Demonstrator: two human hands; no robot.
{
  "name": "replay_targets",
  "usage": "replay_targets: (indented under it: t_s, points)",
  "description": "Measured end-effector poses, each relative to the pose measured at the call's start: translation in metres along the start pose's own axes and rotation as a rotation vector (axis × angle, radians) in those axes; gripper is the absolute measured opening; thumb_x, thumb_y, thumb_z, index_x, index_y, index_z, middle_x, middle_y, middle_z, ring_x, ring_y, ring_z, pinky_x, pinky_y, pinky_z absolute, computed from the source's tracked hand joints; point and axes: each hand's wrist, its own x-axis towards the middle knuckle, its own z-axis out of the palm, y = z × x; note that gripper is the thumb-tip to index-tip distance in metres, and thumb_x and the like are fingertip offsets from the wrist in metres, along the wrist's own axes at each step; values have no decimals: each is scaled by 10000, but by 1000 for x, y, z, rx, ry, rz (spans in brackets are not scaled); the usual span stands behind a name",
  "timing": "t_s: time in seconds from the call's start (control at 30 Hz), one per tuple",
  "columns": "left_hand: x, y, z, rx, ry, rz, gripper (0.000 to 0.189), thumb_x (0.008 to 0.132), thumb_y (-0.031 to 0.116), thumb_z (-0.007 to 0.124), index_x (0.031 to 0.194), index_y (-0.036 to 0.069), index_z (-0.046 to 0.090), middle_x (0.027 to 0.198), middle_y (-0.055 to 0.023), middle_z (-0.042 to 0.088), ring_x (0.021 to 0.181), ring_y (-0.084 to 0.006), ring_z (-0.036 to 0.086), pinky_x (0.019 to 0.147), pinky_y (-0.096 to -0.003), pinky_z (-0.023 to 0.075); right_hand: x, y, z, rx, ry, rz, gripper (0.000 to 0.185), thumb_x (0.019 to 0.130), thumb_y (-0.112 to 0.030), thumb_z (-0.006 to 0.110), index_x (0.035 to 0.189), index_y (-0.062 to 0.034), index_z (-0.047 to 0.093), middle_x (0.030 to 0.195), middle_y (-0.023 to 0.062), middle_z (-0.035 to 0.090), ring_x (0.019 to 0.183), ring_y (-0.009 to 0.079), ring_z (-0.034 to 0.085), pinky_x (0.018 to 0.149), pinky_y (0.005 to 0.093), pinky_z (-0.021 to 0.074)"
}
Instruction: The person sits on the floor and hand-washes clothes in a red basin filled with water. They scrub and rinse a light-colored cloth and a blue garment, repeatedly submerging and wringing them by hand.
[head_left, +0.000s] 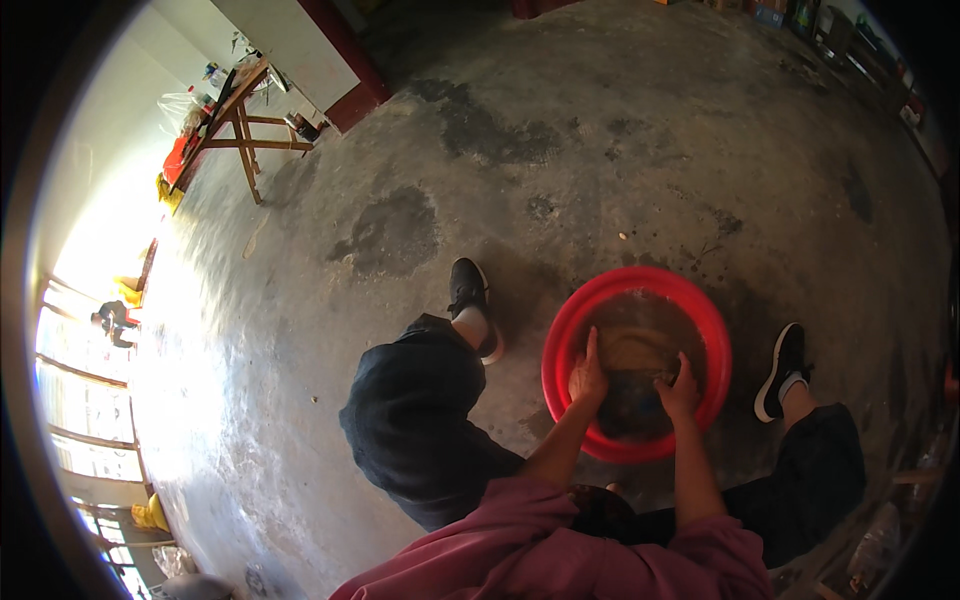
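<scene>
A round red plastic basin (718, 360) stands on the floor between my feet, with dark, murky liquid in it. Within the liquid lies a brown piece of what looks like cloth (637, 349). My left hand (589, 377) reaches in at the basin's left side, its index finger pointing away from me along the brown piece's left edge. On the opposite side my right hand (681, 391) dips in, thumb and index finger spread near the brown piece's lower right corner. The other fingers of both hands are hidden, so a grip cannot be made out.
Around the basin is a concrete floor (465, 202) with dark damp patches. My shoes (472, 300) flank the basin. A wooden folding table (240, 97) with bags and bottles stands far left. In the bright doorway a person (114, 322) is seen. Boxes (771, 13) line the far right.
</scene>
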Motion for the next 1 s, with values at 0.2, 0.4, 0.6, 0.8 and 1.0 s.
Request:
replay_targets:
  t_s: [0.2,0.4,0.6,0.8,1.0]
  points:
    - [0,12,-11,231,67,38,313,772,242,641,1075,163,635,1164,-181,557,1025,-403,578,828,-494,488,10,14,7,-182,-26,-16,518,717,-328,728,1190,-189,567,1105,114,579,1075,345,546,861,547,440]
    - [-10,59,-48,194,527,414,266,731,304,686,927,126,680,1040,-144,595,922,-351,603,746,-465,494,3,7,-2,-219,9,-171,547,645,-399,780,1108,-155,618,1203,138,542,1138,389,484,876,526,446]
    - [-39,131,-104,-376,159,648,226,755,188,674,911,44,599,795,-163,584,718,-302,612,645,-370,487,7,-13,1,201,165,-386,759,640,-479,792,1225,-65,541,1396,269,383,1266,398,391,1008,505,359]
    - [-64,164,-148,-714,23,739,113,872,81,598,961,18,566,833,-24,600,792,-65,539,681,-257,461,16,-18,-17,1118,-256,70,524,893,-408,583,1337,-157,461,1346,53,450,1148,250,510,1005,457,387]
    - [-47,149,-137,-1177,-82,451,84,930,108,561,994,53,569,901,17,582,839,-54,526,741,-227,451,12,-25,-35,1603,-474,106,327,972,-333,465,1230,-139,522,1249,30,546,1111,198,539,884,377,466]
